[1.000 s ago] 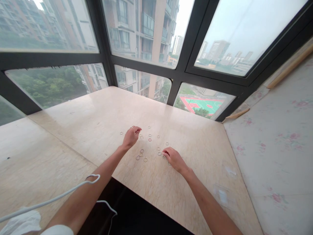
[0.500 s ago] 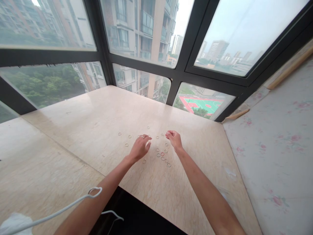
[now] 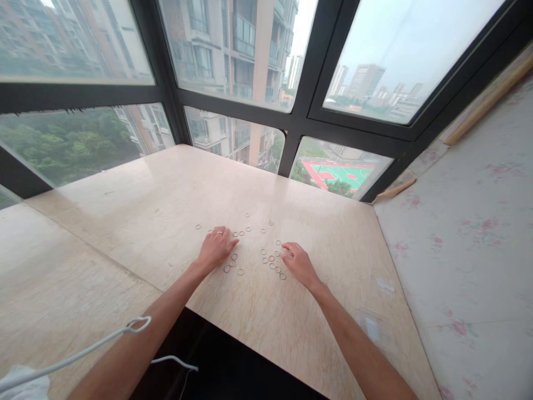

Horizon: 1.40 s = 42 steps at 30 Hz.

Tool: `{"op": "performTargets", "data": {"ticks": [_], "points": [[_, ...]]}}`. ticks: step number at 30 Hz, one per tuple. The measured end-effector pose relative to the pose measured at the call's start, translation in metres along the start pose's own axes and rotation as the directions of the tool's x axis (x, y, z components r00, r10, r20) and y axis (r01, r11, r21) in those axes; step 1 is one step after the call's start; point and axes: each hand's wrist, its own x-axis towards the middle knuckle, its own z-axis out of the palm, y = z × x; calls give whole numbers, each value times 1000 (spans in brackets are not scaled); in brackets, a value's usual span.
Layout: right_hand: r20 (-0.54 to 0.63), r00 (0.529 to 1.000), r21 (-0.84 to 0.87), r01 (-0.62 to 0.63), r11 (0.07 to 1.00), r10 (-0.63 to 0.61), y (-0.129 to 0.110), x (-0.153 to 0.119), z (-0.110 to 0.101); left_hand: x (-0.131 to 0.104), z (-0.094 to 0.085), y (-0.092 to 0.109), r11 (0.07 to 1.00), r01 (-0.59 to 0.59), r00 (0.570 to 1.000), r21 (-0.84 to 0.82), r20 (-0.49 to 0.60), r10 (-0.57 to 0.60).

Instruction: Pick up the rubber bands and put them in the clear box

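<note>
Several thin rings lie scattered on the beige marble-patterned surface. My left hand (image 3: pixel 217 245), with a ring on one finger, rests palm down over the left part of them, its fingers stretched and thumb apart. Around it lie a pinkish ring (image 3: pixel 242 233), a dark ring (image 3: pixel 227 273) and a pale ring (image 3: pixel 244 272). My right hand (image 3: pixel 298 263) hovers at the right edge of another group, fingers slightly apart and pointing left. Nearest to it are a ring (image 3: pixel 278 239) and a red ring (image 3: pixel 272 262). Nothing shows in its fingers.
Clear plastic packets (image 3: pixel 372 329) lie by my right forearm. A white cable (image 3: pixel 83 358) crosses the lower left near a white crumpled piece (image 3: pixel 25 383). The front edge drops to a dark gap (image 3: pixel 225 361). Dark window frames (image 3: pixel 233 114) and a flowered wall (image 3: pixel 466 250) bound the surface.
My left hand has moved left and flattened over other rings, uncovering several. My right hand has come nearer and opened from a pinch. Two rings now overlap near where it was. The view has shifted slightly.
</note>
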Motion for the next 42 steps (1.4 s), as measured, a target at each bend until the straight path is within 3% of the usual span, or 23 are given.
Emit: {"op": "performTargets", "data": {"ticks": [4, 7, 9, 11, 13, 16, 21, 25, 29, 31, 34, 38, 42], "points": [[115, 991, -102, 80, 992, -68, -10, -7, -3, -3, -10, 9, 999, 28, 998, 36, -61, -25], [260, 957, -133, 164, 977, -125, -19, -6, 0, -7, -8, 33, 981, -195, 975, -9, -111, 193], [333, 930, -147, 216, 965, -157, -23, -4, 3, -6, 0, 48, 923, -384, 920, -36, -103, 378], [354, 921, -175, 238, 955, -165, -23, -1, 3, -1, 9, 55, 892, -450, 893, -51, -50, 448], [312, 941, -233, 212, 949, -134, -20, 1, -1, 7, 15, 52, 925, -377, 926, -41, 27, 378], [178, 983, -329, 104, 939, -47, -9, 4, -15, 19, 16, 32, 980, -199, 975, 0, 104, 198], [58, 998, -350, 16, 937, 4, -3, 8, -22, 20, 6, -7, 998, -61, 996, 17, 69, 60], [104, 991, -297, 116, 948, -89, -27, 15, 7, 13, 5, -25, 999, 13, 996, 37, 84, -16], [260, 939, -195, 281, 940, -227, -48, 33, 38, 8, 5, -48, 998, 7, 998, 58, 69, -11], [294, 926, -172, 294, 940, -236, -45, 51, 40, 5, 3, -61, 996, 36, 999, 81, 34, -39], [213, 966, -218, 196, 956, -150, -26, 82, 27, 0, 1, -76, 996, 49, 999, 78, -18, -48], [138, 986, -252, 122, 960, -89, -9, 106, 15, 0, 4, -63, 1000, -19, 996, 14, -81, 20], [277, 952, -198, 191, 961, -132, -14, 115, 33, 6, 11, -16, 967, -238, 969, -95, -88, 230]]}}
